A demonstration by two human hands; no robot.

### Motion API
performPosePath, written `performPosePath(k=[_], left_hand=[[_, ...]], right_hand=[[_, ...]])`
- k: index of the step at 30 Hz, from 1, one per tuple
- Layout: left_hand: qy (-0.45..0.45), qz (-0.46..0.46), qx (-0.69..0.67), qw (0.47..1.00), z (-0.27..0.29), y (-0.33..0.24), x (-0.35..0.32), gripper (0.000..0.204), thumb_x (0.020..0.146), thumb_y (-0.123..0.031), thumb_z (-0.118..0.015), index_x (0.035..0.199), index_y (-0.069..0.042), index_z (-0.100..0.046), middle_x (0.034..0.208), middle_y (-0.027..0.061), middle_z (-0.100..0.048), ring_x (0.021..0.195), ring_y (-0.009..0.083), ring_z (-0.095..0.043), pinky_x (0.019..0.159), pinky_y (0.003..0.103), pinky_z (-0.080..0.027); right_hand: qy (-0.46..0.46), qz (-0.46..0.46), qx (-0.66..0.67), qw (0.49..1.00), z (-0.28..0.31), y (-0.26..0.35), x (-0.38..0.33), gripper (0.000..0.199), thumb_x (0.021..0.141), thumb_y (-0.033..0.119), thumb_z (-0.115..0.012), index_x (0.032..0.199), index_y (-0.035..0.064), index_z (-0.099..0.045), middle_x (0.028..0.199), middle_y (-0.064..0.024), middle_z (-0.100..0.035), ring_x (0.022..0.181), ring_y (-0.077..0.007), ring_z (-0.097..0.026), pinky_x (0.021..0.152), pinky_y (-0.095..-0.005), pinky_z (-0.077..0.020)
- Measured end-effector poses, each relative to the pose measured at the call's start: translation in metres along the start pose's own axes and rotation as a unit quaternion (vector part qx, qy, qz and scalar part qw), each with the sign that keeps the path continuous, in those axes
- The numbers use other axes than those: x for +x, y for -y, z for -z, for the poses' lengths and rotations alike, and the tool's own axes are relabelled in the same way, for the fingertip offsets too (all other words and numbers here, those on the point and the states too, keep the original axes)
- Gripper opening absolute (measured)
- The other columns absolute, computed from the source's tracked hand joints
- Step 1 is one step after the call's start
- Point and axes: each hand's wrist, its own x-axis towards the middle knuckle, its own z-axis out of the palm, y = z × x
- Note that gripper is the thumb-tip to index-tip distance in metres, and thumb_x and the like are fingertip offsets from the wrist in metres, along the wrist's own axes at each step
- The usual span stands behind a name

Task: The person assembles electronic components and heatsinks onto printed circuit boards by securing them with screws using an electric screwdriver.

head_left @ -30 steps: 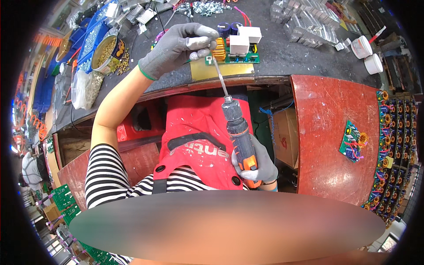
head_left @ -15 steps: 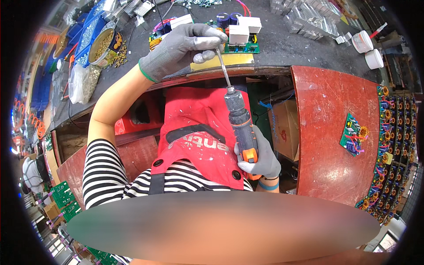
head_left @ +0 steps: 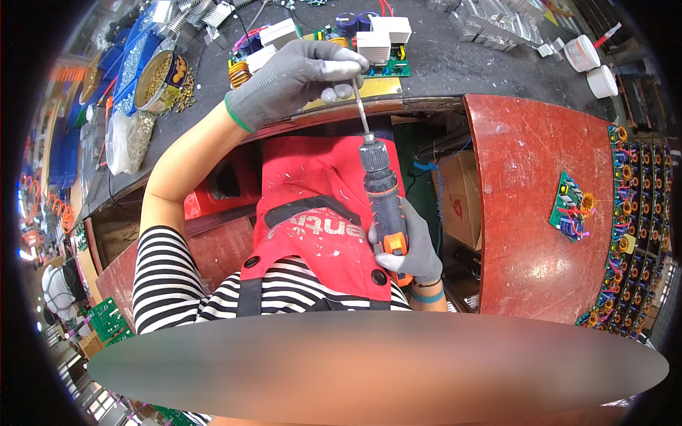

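Observation:
My right hand [head_left: 420,250], in a grey glove, is wrapped round the grip of a black and orange cordless screwdriver [head_left: 386,202]. The tool tilts away from me, its long bit [head_left: 363,113] pointing up toward the bench. My left hand [head_left: 295,77], gloved too, pinches at the bit's tip; whatever sits between thumb and finger is hidden or too small to name. Just beyond that hand, a green circuit board [head_left: 399,69] with white blocks, dark blue capacitors and copper coils lies near the bench edge, partly covered by the fingers.
On the dark bench [head_left: 455,78] stand metal heat sinks [head_left: 490,32] and two white tubs [head_left: 601,82]. At left are a tub of small brass-coloured parts [head_left: 158,82], blue bins [head_left: 129,60] and a plastic bag [head_left: 128,138]. A red-brown board [head_left: 533,263] at right bears another circuit board [head_left: 568,206].
The screwdriver and my right hand have shifted slightly left, with the bit a little more upright. My left hand stays at the bit's tip. The whole view has turned a little.

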Motion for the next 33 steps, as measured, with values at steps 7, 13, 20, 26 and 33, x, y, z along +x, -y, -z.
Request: performPosePath(k=[7,13,20,26,33], left_hand=[[-0.149,-0.368,0.638,0.660,0.017,0.000,0.049,0.045,0.091,-0.028,-0.071,0.128,-0.005,-0.060,0.112,0.0113,-0.068,0.102,0.0288,-0.067,0.089,0.036,-0.052],[-0.049,-0.250,0.605,0.754,0.028,0.023,0.064,0.047,0.087,-0.023,-0.074,0.129,-0.012,-0.057,0.111,0.0148,-0.066,0.103,0.0340,-0.066,0.088,0.040,-0.053],[-0.030,-0.330,0.587,0.739,0.027,0.018,0.061,0.040,0.085,-0.013,-0.073,0.122,-0.002,-0.064,0.102,0.0154,-0.063,0.089,0.0335,-0.064,0.076,0.040,-0.053],[-0.034,-0.329,0.583,0.742,0.018,0.015,0.058,0.040,0.083,-0.014,-0.075,0.121,-0.004,-0.065,0.099,0.0152,-0.064,0.088,0.0332,-0.066,0.074,0.039,-0.053],[-0.042,-0.304,0.556,0.773,0.018,0.014,0.058,0.038,0.083,-0.014,-0.076,0.119,-0.005,-0.067,0.093,0.0147,-0.064,0.083,0.0330,-0.066,0.071,0.039,-0.053]], right_hand=[[-0.109,-0.047,0.107,0.987,0.007,-0.002,0.000,0.074,0.070,-0.005,-0.069,0.138,0.0018,-0.042,0.093,-0.0079,-0.063,0.073,-0.0133,-0.062,0.064,-0.0286,-0.0536],[-0.138,-0.038,0.098,0.985,0.014,-0.015,0.004,0.071,0.071,-0.005,-0.069,0.137,0.0025,-0.043,0.092,-0.0081,-0.062,0.070,-0.0128,-0.061,0.060,-0.0285,-0.0537],[-0.136,-0.034,0.068,0.988,0.016,-0.015,0.008,0.066,0.069,-0.007,-0.060,0.132,0.0017,-0.041,0.090,-0.0122,-0.060,0.062,-0.0166,-0.063,0.054,-0.0311,-0.0546],[-0.135,-0.028,0.072,0.988,0.018,-0.018,0.007,0.065,0.070,-0.007,-0.060,0.132,0.0017,-0.041,0.090,-0.0127,-0.061,0.061,-0.0169,-0.062,0.054,-0.0307,-0.0542],[-0.133,-0.048,0.089,0.986,0.020,-0.022,0.005,0.067,0.071,-0.002,-0.071,0.133,0.0017,-0.047,0.092,-0.0060,-0.062,0.077,-0.0114,-0.060,0.065,-0.0271,-0.0529]])
